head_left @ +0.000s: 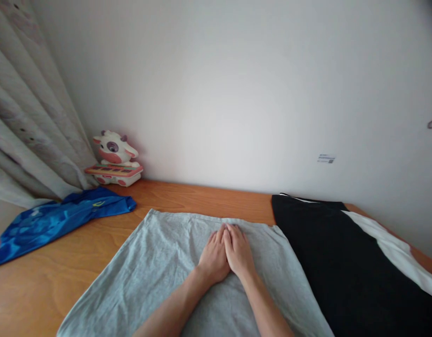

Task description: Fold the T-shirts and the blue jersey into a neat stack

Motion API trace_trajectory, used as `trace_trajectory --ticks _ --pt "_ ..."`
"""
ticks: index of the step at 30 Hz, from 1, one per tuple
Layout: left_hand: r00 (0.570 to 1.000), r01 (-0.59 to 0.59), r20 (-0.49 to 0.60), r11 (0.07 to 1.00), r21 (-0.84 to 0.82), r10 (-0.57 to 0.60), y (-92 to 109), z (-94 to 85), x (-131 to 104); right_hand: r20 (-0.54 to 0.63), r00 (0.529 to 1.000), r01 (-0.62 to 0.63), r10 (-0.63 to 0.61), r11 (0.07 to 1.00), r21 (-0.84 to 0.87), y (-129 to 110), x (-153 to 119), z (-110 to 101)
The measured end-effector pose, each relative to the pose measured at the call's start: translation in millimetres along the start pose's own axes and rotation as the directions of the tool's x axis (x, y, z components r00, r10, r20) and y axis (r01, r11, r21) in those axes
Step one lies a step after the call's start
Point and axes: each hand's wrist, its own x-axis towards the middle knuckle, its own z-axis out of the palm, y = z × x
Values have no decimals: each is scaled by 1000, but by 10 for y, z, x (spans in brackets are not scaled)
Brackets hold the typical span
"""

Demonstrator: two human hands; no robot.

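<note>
So the step in hand, as far as I could judge, was pressing or smoothing the grey cloth [145, 276]. It was spread flat front and centre, right below the wearer, its far edge fairly straight and its left half lightly creased. The left hand [215, 256] and right hand [240, 252] lay palms down on it near that far edge, touching, with the fingers meeting at the tips. Neither was curled around anything; both looked open and flat (whether a fingertip had a bit of fabric pinched underneath, I couldn't tell). My guess is that any next move called for parting the hands first, then either a light sweep outward over those creases or a proper hold on an edge.

The surface was an orange-brown wooden tabletop [43, 292] with visible grain. A black-and-white garment [317, 267] lay right up against the grey one on the right, and a shiny blue garment [70, 217] lay rumpled on the left, well apart from it. In the back corner sat a cow toy with a keyboard [114, 157], beside a pale curtain [33, 131]. Behind it all was a plain white wall [230, 93] with a small label [326, 158] stuck on it.
</note>
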Motion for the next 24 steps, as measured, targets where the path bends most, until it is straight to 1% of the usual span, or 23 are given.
trace_trajectory --ticks 1,3,6,7,9,10,11,13,15,16,19,20,21,24 --pt "999 35 -5 999 23 -35 -73 5 -18 32 999 19 -18 999 -39 16 -52 0" --pt "989 145 -37 987 72 -143 -284 -57 -41 81 996 36 -25 990 -136 123 -89 -57" --pt "958 285 -74 945 164 -276 -723 -268 -69 135 991 27 6 969 -244 368 -11 -202" --pt "943 331 -82 923 198 -321 -886 -351 -83 148 988 2 40 961 -276 456 31 -248" --pt "895 446 -101 858 254 -435 -1205 -507 -124 173 978 -49 112 942 -333 627 111 -320" --pt "876 481 -103 833 273 -472 -1348 -575 -151 183 974 -63 134 934 -353 708 144 -344" --pt "865 498 -102 818 287 -491 -1474 -634 -181 188 972 -61 138 929 -365 784 169 -362" --pt "879 473 -93 829 297 -468 -1670 -720 -243 180 978 -32 105 930 -366 916 195 -381" --pt "902 429 -94 858 284 -420 -1805 -773 -299 156 987 9 47 940 -341 1019 198 -392" --pt "905 425 -102 863 272 -413 -1862 -792 -323 139 990 20 26 948 -318 1064 194 -400" --pt "877 480 -136 842 246 -460 -2046 -845 -391 92 996 16 4 978 -210 1197 178 -452" --pt "872 490 -137 837 243 -470 -2116 -865 -416 77 997 6 7 986 -168 1243 174 -476" --pt "876 482 -132 842 242 -464 -2188 -886 -444 64 998 -1 10 991 -131 1289 172 -502" --pt "922 387 -96 892 232 -375 -2379 -946 -535 46 999 -6 9 997 -72 1395 173 -563"
